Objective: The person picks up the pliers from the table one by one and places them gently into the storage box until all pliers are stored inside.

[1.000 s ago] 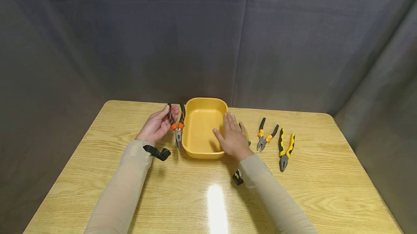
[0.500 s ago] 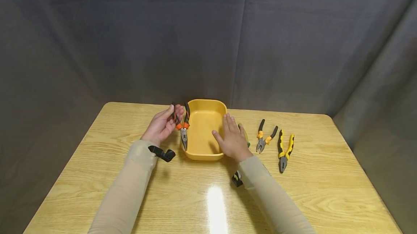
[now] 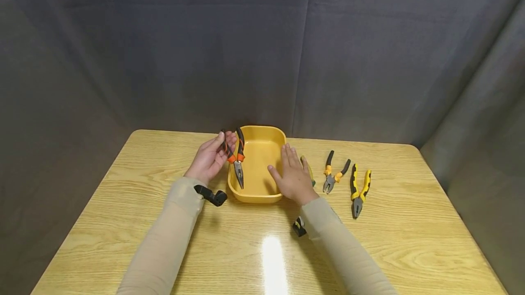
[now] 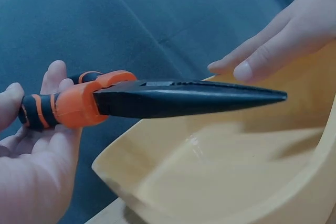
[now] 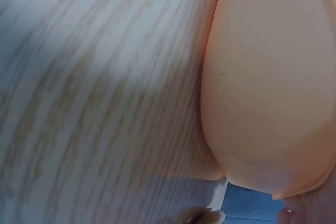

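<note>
My left hand [image 3: 210,158] grips long-nose pliers [image 3: 237,158] by their black and orange handles, the dark nose pointing toward me over the left rim of the yellow tray [image 3: 262,194]. In the left wrist view the pliers [image 4: 157,99] hover above the tray [image 4: 220,182] with the nose past its rim. My right hand [image 3: 292,174] lies with straight fingers against the tray's right side, thumb over the rim. The right wrist view shows the tray's outer wall [image 5: 268,87] close up on the wooden table [image 5: 94,103].
Right of the tray lie small orange-handled pliers [image 3: 335,176] and larger yellow and black pliers [image 3: 358,189]. Another yellow-handled tool [image 3: 308,169] is mostly hidden under my right hand. The wooden table [image 3: 123,194] is backed by a grey cloth wall [image 3: 262,49].
My left hand has carried the long-nose pliers rightward from beside the tray to above its left rim. My right hand has stayed at the tray's right side.
</note>
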A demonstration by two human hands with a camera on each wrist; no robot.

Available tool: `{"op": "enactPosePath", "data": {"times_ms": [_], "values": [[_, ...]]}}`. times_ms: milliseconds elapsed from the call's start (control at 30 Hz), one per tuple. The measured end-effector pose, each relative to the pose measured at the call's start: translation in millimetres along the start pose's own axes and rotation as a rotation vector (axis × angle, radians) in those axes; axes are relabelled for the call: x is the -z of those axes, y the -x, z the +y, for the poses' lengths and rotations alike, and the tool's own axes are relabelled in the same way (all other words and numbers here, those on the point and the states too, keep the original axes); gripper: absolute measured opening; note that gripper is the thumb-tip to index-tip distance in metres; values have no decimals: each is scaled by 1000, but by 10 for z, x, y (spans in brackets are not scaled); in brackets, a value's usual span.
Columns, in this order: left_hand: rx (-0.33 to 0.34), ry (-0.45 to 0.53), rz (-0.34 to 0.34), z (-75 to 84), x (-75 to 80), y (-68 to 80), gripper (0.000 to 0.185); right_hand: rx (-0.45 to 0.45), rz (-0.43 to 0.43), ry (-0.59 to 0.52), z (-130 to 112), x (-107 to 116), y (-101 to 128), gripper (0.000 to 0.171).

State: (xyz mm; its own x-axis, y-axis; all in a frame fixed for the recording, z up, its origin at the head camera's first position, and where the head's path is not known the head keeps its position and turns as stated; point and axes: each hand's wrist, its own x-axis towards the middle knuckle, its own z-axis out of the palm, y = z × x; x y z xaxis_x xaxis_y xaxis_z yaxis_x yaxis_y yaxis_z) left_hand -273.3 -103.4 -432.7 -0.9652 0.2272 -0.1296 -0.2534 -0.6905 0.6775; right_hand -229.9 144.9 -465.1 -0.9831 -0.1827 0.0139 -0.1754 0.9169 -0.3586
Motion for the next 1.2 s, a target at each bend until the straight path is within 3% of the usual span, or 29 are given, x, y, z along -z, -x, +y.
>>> {"op": "enactPosePath", "data": {"times_ms": [267, 500, 833, 1200], "values": [[-21, -13, 35, -67, -87, -47, 27, 1, 8, 6, -2, -10, 3, 79], [-41, -107, 6, -188, -153, -74, 32, 4, 15, 15, 40, -7, 12, 80], [-61, -148, 12, -343, -277, -98, 47, -2, 34, -7, 97, -21, 47, 80], [-76, -285, 12, -451, -323, -127, 43, 1, 33, -3, 79, -26, 55, 81]]}}
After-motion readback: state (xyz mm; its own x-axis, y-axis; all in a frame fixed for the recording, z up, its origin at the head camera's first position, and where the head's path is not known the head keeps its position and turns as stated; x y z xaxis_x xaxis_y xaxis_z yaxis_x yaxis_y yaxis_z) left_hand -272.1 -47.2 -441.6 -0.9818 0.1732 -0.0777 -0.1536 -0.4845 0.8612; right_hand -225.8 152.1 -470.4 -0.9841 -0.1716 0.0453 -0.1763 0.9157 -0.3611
